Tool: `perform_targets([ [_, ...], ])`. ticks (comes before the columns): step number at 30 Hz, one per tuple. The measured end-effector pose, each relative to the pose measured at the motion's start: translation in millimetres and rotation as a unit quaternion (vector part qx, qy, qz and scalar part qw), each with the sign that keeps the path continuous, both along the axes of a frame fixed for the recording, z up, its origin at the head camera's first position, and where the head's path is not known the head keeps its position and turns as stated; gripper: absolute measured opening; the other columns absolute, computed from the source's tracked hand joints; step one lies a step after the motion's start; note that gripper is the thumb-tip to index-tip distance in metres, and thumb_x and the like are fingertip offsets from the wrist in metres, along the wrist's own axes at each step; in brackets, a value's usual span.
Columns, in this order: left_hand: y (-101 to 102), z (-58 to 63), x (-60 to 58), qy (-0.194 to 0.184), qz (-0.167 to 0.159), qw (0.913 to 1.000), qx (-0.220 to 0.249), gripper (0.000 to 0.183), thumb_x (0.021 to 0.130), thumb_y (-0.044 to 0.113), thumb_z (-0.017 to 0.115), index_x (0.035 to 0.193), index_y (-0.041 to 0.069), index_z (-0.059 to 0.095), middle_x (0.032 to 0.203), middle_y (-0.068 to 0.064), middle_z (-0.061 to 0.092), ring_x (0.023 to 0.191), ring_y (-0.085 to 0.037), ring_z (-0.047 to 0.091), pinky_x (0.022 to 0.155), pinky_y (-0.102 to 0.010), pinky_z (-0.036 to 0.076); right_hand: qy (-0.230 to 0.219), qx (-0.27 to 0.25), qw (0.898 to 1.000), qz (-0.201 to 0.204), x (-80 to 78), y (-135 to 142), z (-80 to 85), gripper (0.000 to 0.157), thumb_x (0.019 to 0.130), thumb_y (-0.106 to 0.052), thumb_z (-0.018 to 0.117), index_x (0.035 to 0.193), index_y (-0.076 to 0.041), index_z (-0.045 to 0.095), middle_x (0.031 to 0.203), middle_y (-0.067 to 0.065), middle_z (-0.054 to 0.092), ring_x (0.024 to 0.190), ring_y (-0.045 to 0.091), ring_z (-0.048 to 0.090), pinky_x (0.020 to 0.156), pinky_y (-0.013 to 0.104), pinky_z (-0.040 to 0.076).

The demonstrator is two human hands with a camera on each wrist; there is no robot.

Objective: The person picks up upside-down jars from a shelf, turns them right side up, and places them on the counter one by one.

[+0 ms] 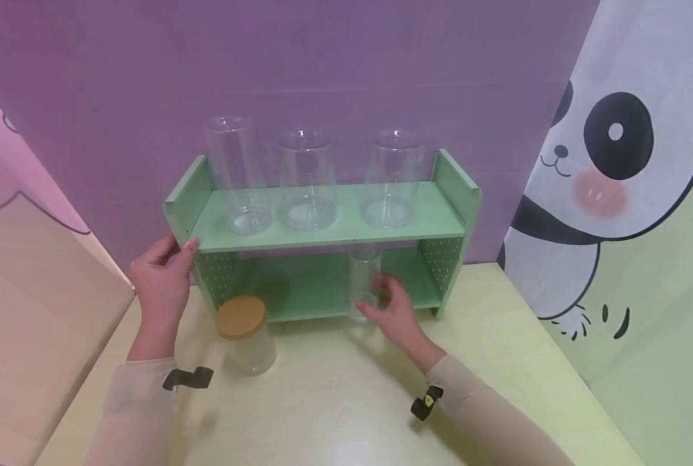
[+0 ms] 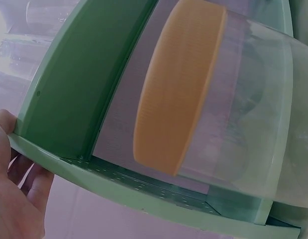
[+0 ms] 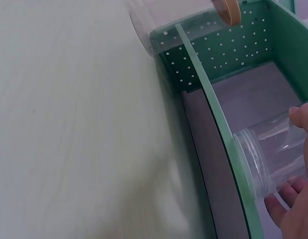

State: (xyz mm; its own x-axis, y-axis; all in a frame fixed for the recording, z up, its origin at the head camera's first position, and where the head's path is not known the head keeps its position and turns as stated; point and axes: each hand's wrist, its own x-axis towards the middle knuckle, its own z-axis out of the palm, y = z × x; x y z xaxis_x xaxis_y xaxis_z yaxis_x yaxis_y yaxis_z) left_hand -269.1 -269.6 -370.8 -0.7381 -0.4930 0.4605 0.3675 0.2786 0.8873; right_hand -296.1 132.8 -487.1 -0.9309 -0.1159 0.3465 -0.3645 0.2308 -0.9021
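Note:
A green two-tier shelf (image 1: pixel 347 223) stands on the table against the purple wall. At its left end, my left hand (image 1: pixel 162 281) grips the side panel, thumb on the front edge and fingers round the outer side. My right hand (image 1: pixel 397 314) holds a small clear jar (image 1: pixel 363 268) between thumb and fingers at the front of the lower board (image 1: pixel 299 285). The right wrist view shows this jar's base over the board's front edge; whether it touches is unclear. No lid shows on it. Part of the left fingers is hidden behind the panel.
On the upper board stand three larger clear jars: a tall one (image 1: pixel 238 168), a middle one (image 1: pixel 307 175) and a right one (image 1: pixel 391 175). A clear jar with a wooden lid (image 1: pixel 241 317) stands before the shelf's left end on the pale table (image 1: pixel 334 401).

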Motion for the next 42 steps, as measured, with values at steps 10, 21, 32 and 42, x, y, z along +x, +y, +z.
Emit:
perform_targets([
  [10,1.6,1.5,3.8,0.007,-0.003,1.0,-0.002,0.036,0.103,0.018,0.08,0.139,0.015,0.077,0.129,-0.006,0.08,0.114,-0.011,0.07,0.087,-0.014,0.061,-0.013,0.027,0.999,0.012,15.9,2.4,3.2,0.072,0.089,-0.02,0.094,0.149,-0.002,0.058,0.144,0.013,0.066,0.129,0.037,0.066,0.108,0.053,0.06],
  [21,0.1,-0.9,-1.6,-0.003,0.006,1.0,0.001,0.036,0.103,0.018,0.081,0.139,0.015,0.077,0.128,-0.007,0.08,0.113,-0.009,0.069,0.087,-0.014,0.061,-0.043,0.026,0.998,0.047,33.6,5.8,3.5,0.075,0.088,-0.021,0.095,0.152,-0.01,0.058,0.142,0.009,0.066,0.126,0.036,0.069,0.101,0.046,0.064],
  [32,-0.8,0.0,3.4,-0.033,0.008,0.9994,-0.01,0.042,0.106,0.027,0.078,0.146,0.014,0.073,0.129,0.0,0.077,0.12,-0.011,0.067,0.095,-0.017,0.06,-0.036,0.04,0.995,0.082,50.9,5.1,1.3,0.073,0.089,-0.016,0.094,0.151,-0.005,0.058,0.136,0.012,0.069,0.125,0.036,0.067,0.109,0.061,0.058],
  [42,44.3,-1.0,36.8,0.15,0.031,0.9878,0.025,0.023,0.1,0.001,0.077,0.122,0.0,0.07,0.115,0.004,0.068,0.111,-0.016,0.066,0.095,-0.027,0.053,-0.037,0.044,0.993,0.1,58.8,5.0,2.7,0.071,0.089,-0.013,0.094,0.15,-0.006,0.059,0.137,0.012,0.068,0.124,0.039,0.067,0.102,0.064,0.06],
])
